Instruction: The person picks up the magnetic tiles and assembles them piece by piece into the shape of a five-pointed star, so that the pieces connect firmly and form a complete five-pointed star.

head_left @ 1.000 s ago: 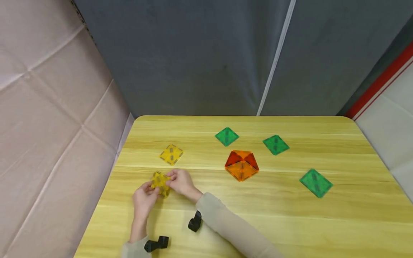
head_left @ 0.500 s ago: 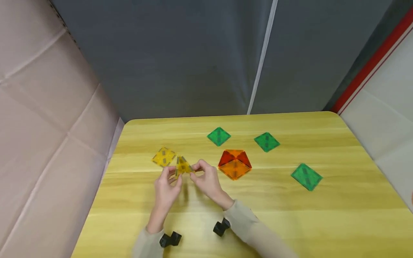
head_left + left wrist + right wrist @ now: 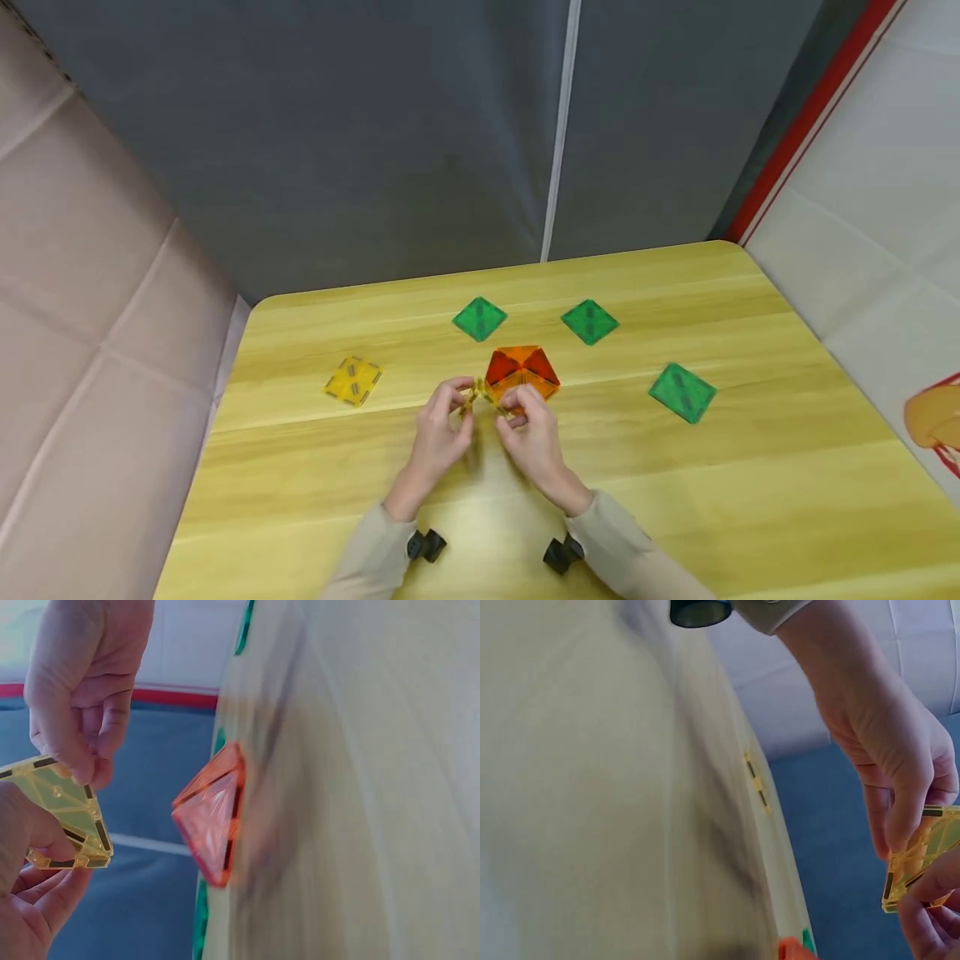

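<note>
- Cluster (image 3: pixel 525 367): on table (image 3: pixel 300 483); two far tiles (image 3: pixel 480 319) (image 3: pixel 590 322) behind it.
- Left tile (image 3: pixel 353 381), right tile (image 3: pixel 683 392): either side of cluster.
- Held piece (image 3: pixel 67 801): between left hand (image 3: pixel 437 433), right hand (image 3: pixel 534 433).

In the head view the table (image 3: pixel 675 483) is lit brightly and evenly, while the grey curtain (image 3: pixel 337 150) is sunk in dimness. A pale glare is reflected by the near part of the table, and soft shadows are cast below the left hand (image 3: pixel 438 437) and right hand (image 3: pixel 536 437). The yellow piece (image 3: pixel 469 398) is poorly resolved there. Both wrist views are washed out and bluish — shadows are smeared across the table, and the orange-red piece (image 3: pixel 214 817) is streaked with whitish reflections.
</note>
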Tool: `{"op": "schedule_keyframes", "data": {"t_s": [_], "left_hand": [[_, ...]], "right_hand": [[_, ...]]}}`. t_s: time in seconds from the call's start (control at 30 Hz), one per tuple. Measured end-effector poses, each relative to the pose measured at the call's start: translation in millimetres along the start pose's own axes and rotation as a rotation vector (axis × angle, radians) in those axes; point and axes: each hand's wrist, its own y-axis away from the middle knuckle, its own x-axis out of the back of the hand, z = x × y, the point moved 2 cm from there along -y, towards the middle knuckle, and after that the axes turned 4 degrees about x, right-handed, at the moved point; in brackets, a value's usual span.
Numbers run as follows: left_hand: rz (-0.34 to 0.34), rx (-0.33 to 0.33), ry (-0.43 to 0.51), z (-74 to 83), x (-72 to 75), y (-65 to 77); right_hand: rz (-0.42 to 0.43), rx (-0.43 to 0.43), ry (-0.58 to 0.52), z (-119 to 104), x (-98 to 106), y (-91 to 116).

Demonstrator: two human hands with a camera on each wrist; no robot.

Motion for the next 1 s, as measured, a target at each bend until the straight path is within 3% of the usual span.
{"op": "schedule_keyframes", "data": {"t_s": [0.27, 0.5, 0.6, 0.8, 1.0], "left_hand": [[-0.123, 0.019, 0.012, -5.9, -19.9, 0.5], [-0.202, -0.040, 0.050, -17.8, -31.2, -6.4], [-0.201, -0.070, 0.057, -24.7, -33.6, -8.7], [-0.179, -0.106, 0.055, -31.5, -36.9, -16.2], [-0.170, -0.089, 0.034, -33.5, -40.0, -20.7]], "right_hand": [[-0.034, 0.005, 0.086, 23, 14, 15], [-0.028, 0.086, 0.334, 29, 18, 16], [-0.027, 0.112, 0.389, 32, 18, 16], [-0.019, 0.139, 0.383, 36, 17, 15], [-0.035, 0.147, 0.430, 40, 14, 12]]}}
